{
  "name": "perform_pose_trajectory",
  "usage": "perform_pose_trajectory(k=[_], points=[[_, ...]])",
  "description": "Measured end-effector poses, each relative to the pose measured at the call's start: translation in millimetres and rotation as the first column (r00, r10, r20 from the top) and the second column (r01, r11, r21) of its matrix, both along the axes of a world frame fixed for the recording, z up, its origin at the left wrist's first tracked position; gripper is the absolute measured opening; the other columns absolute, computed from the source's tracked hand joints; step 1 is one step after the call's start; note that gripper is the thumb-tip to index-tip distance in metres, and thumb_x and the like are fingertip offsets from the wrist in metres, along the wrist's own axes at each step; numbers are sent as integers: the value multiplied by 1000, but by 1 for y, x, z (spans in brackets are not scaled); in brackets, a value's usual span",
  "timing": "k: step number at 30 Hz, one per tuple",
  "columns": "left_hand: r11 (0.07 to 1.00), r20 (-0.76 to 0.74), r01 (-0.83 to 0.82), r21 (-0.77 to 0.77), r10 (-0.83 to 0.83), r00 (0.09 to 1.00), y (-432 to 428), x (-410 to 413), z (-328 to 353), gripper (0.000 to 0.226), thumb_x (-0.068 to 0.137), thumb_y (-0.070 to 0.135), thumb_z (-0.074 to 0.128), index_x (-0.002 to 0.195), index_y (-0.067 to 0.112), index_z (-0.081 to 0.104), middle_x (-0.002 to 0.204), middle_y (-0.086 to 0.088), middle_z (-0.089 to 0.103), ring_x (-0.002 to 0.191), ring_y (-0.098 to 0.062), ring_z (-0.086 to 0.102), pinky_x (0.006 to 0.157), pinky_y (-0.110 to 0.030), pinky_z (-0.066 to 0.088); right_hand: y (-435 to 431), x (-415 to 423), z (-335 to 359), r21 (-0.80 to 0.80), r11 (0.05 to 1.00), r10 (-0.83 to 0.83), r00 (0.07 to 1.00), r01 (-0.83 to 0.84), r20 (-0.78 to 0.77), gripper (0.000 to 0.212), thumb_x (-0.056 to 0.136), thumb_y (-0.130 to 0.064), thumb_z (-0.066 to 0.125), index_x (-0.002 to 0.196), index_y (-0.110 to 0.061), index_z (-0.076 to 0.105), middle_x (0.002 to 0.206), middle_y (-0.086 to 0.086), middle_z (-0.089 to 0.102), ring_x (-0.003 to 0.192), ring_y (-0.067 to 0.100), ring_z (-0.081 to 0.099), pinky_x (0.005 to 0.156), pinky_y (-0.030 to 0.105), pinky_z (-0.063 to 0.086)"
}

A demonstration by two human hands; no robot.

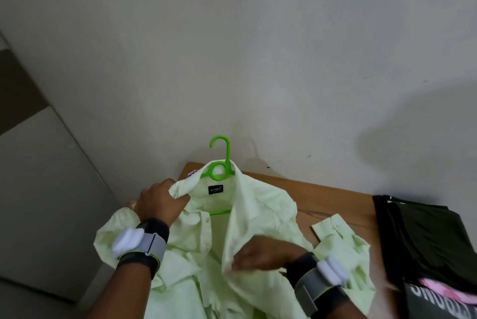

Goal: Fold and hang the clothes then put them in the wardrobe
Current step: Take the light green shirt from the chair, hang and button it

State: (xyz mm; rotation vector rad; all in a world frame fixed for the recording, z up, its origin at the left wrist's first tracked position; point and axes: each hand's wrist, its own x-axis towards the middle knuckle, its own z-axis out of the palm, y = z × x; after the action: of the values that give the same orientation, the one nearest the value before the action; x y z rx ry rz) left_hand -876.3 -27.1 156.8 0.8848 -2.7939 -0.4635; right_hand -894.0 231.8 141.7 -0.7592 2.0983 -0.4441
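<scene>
Two hands work the pale green shirt, which lies open on the wooden table with dark folded clothes beside it. Nearest, the right hand pinches the front edge, apparently to draw it closed. Farther on, the left hand clutches the collar's side, likely to seat it over the green hanger inside.

A pale green shirt lies open and rumpled on the wooden worktop. A bright green hanger sits inside its collar, hook pointing toward the wall.
</scene>
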Motion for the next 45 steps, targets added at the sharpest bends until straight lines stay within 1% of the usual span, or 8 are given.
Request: perform_pose_trajectory(k=[4, 8, 13, 18, 25, 34, 40, 45], points=[[995, -27, 54, 83, -52, 998, -4, 5, 2, 48, 57, 73, 54, 80, 31, 59, 79, 9, 64, 87, -26, 60, 75, -35, 33, 33, -35, 12, -492, 734, -677, 561, 468, -476, 71, 82, -79, 34, 59, -14, 53, 59, -1, 54, 59, 13, 52, 67, 38, 43], [956, -127, 145, 254, -116, 985, -5, 8, 7, 61, 49, 94, 54, 73, 38, 58, 61, 11, 63, 70, -14, 62, 80, -41, 49, 60, -63, 2, -781, 329, -913, 389, 532, -120, 47, 92, -56, 31, 94, -27, 68, 100, -13, 64, 101, 10, 57, 102, 44, 38], [890, -141, 245, 385, -206, 968, -1, 5, 14, 59, 47, 95, 57, 75, 45, 65, 67, 18, 68, 73, -7, 66, 82, -40, 53, 72, -59, 2, -685, 612, -673, 716, 396, -187, 23, 87, -39, 48, 98, -40, 68, 92, -20, 71, 89, 3, 66, 80, 34, 53], [947, -85, 220, 234, -206, 975, 4, -17, 4, 76, 52, 102, 41, 78, 34, 64, 77, 11, 68, 84, -18, 64, 93, -47, 46, 78, -40, 1, -522, 790, -601, 572, 320, -559, 62, 83, -81, 34, 64, -24, 50, 53, 1, 54, 54, 15, 54, 57, 36, 42], [913, -183, 312, -261, -364, 913, 96, 5, -36, 72, 66, 80, 50, 106, 20, 50, 108, -10, 54, 90, -30, 52, 73, -42, 47, 123, -69, -20, -75, 762, -613, 679, 643, -405, 61, 83, -73, 50, 63, -17, 65, 62, -3, 62, 68, 19, 61, 67, 33, 45], [870, 293, 493, 0, -471, 832, 119, 64, -118, 49, 90, 57, 41, 123, 22, 51, 113, 0, 59, 102, -23, 58, 85, -36, 44, 107, -39, -38, -430, 552, -757, 213, 715, -617, 63, 91, -70, 28, 78, -16, 57, 77, 11, 62, 71, 37, 59, 64, 38, 44], [783, 293, 611, 117, -615, 732, 129, 79, -100, 46, 97, 45, 29, 133, 19, 41, 91, -2, 68, 82, -20, 65, 76, -32, 48, 38, 65, -65, -299, 755, -655, 683, 583, -322, 55, 84, -51, 59, 127, -26, 37, 91, -4, 68, 83, 21, 66, 63, 32, 45], [768, 323, 518, 376, -633, 704, 129, 77, -89, 57, 97, 42, 42, 146, 20, 23, 112, -5, 65, 100, -24, 63, 81, -34, 51, 45, 90, -65, -73, 903, -364, 662, 424, -655, 70, 70, -15, 52, 139, -28, 48, 72, -1, 64, 58, 17, 61, 46, 27, 35]])
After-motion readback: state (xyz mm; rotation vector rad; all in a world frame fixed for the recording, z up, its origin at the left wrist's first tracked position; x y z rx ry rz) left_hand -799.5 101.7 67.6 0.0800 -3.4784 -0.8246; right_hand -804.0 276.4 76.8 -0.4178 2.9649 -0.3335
